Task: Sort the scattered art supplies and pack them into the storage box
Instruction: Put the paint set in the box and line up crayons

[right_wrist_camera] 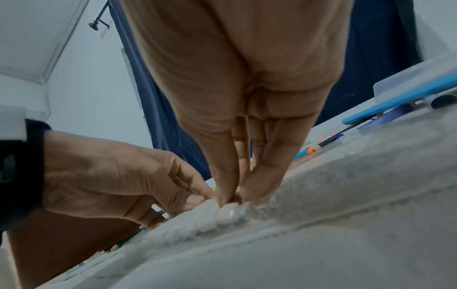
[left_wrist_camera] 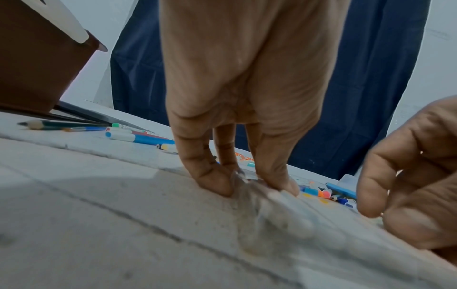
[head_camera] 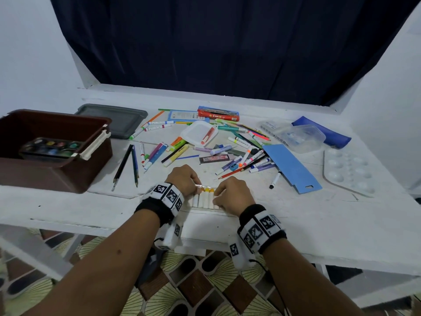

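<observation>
While both hands work a clear sleeve of markers (head_camera: 205, 198) at the table's (head_camera: 296, 215) near edge, the brown storage box (head_camera: 54, 165) far left holds only a paint palette (head_camera: 51, 147).
Head: left hand (head_camera: 183, 179) and right hand (head_camera: 234, 195) pinch the sleeve's ends; grey lid (head_camera: 114, 118) behind the box.
Left wrist: fingertips (left_wrist_camera: 215, 183) press clear plastic.
Right wrist: fingers (right_wrist_camera: 225, 187) pinched on marker ends.

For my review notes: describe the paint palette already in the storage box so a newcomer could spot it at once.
Start at the brown storage box on the table's left end, beside the grey lid. Lying inside it is the paint palette, a dark tray of round colour wells. It is the only thing seen in the box; the other palette, at the table's right end, is white and holds no colour.
</observation>
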The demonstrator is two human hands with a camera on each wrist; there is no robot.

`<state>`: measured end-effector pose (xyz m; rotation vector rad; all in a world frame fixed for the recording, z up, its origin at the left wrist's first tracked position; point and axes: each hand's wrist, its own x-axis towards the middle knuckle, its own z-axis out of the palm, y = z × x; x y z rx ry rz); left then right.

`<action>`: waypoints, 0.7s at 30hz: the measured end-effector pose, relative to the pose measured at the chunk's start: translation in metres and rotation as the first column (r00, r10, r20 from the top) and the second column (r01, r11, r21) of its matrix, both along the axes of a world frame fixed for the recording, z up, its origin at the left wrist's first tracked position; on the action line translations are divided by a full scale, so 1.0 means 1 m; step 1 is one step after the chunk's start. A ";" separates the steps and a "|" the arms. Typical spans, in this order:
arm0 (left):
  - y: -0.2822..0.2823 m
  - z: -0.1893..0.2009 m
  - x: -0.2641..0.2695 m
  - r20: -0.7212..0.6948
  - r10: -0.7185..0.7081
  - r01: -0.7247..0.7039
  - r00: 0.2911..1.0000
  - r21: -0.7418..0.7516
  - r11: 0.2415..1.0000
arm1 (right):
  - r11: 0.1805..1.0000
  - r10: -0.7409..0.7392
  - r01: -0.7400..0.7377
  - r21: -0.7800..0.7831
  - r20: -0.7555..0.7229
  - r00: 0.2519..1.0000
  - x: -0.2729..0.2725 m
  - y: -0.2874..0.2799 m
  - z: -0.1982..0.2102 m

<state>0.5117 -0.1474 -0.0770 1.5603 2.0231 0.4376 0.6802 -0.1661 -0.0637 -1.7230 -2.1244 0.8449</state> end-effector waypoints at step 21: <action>0.011 -0.008 -0.017 0.049 -0.142 0.143 0.989 -0.013 0.990 | 0.992 -0.074 0.075 -0.100 0.006 0.997 -0.001 0.006 0.007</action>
